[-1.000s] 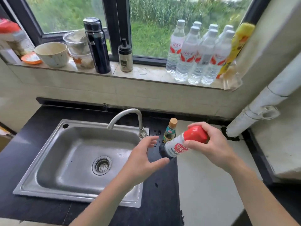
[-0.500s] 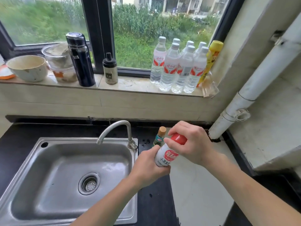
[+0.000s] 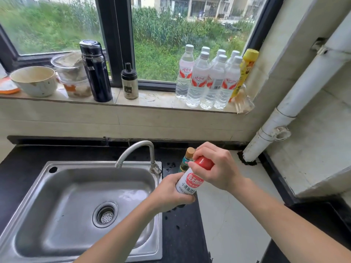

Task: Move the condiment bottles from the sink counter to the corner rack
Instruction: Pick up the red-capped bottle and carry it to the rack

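**Red-capped bottle in both hands, rack out of view**

The step in hand looks like the first pick-up. The red-capped bottle (image 3: pixel 191 182) is off the counter and held tilted just right of the sink (image 3: pixel 95 164). The left hand (image 3: pixel 170 193) is wrapped round its lower body, while the right hand (image 3: pixel 220 168) curls its fingers over the red cap (image 3: pixel 204 162). It may be checking or tightening the cap, though that is only a guess. Just behind it, on the far side, a second bottle (image 3: pixel 187 158) with a tan cap stands on the counter, partly hidden by the right hand and not yet dealt with.

The corner rack does not show anywhere here, so the next move calls for one firm hand on the bottle, a turn toward the rack, and a return for the tan-capped one — careful not to knock it in passing.

The black counter (image 3: pixel 182 243) is speckled near the faucet (image 3: pixel 136 148); whether it is wet I cannot tell. To the right lies a pale surface (image 3: pixel 231 221), and a white pipe (image 3: pixel 296 99) slants up the corner wall. On the far windowsill (image 3: pixel 157 100) stand clear water bottles (image 3: pixel 197 80), a yellow bottle (image 3: pixel 247 69), a black flask (image 3: pixel 96 71), a small shaker (image 3: pixel 129 83), stacked tubs and a bowl (image 3: pixel 34 80) — with greenery outside the window.
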Demonstrator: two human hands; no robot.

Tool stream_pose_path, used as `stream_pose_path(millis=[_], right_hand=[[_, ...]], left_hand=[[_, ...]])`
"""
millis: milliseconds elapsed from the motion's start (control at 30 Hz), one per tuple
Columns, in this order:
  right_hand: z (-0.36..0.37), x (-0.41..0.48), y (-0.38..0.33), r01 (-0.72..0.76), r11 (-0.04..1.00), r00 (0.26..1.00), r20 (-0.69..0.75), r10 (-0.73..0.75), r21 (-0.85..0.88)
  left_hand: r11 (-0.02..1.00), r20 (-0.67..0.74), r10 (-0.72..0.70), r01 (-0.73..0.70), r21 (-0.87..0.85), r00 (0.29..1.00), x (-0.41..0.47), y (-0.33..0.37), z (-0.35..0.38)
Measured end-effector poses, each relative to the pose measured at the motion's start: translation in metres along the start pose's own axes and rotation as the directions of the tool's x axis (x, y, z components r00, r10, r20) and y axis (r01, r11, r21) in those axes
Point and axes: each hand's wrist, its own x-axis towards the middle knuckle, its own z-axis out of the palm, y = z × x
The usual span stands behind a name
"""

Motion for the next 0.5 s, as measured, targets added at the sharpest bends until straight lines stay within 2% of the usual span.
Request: stream_pose_path(millis=[67,100,133,167,200,233,267,333,367,433,500], right_hand=[[0.001,0.007,-0.008,-0.201,0.971,0.979,0.015,0.205,-0.133],[0.000,0.012,-0.011,-0.334,0.908,0.932,0.056,0.358,-0.253],[-0.001,0.018,-0.012,-0.436,0.816,0.856,0.108,0.506,-0.379],[-0.003,0.022,-0.013,-0.484,0.737,0.778,0.154,0.609,-0.472],[-0.003,0.024,-0.011,-0.487,0.708,0.743,0.183,0.643,-0.512],[-0.004,0.023,-0.011,-0.482,0.721,0.747,0.196,0.635,-0.499],[-0.003,0.021,-0.010,-0.461,0.773,0.795,0.184,0.578,-0.436],[-0.003,0.011,-0.010,-0.312,0.925,0.938,0.087,0.337,-0.219],[-0.003,0.007,-0.009,-0.202,0.972,0.976,0.051,0.209,-0.118],[-0.004,0.000,-0.005,-0.043,0.999,0.999,0.013,0.043,-0.023],[-0.004,-0.002,-0.004,-0.026,0.999,1.000,0.008,0.026,-0.037]], left_hand=[[0.996,-0.130,0.000,0.012,0.092,0.991,0.000,-0.001,0.005],[0.986,-0.197,0.009,0.024,0.164,0.980,0.001,-0.003,0.008],[0.970,-0.244,0.016,0.044,0.239,0.970,0.001,-0.005,0.011],[0.953,-0.268,0.021,0.061,0.297,0.963,0.001,-0.007,0.013],[0.946,-0.274,0.022,0.069,0.317,0.961,0.001,-0.008,0.016],[0.952,-0.269,0.013,0.071,0.297,0.963,0.001,-0.009,0.018],[0.968,-0.251,0.001,0.063,0.243,0.968,0.001,-0.008,0.018],[0.994,-0.157,-0.018,0.035,0.101,0.987,0.001,-0.003,0.013],[0.999,-0.090,-0.015,0.020,0.050,0.996,0.001,-0.001,0.008],[1.000,0.001,-0.002,0.002,0.015,1.000,0.001,-0.001,0.002],[1.000,-0.019,-0.004,0.005,0.027,1.000,0.000,-0.001,0.002]])
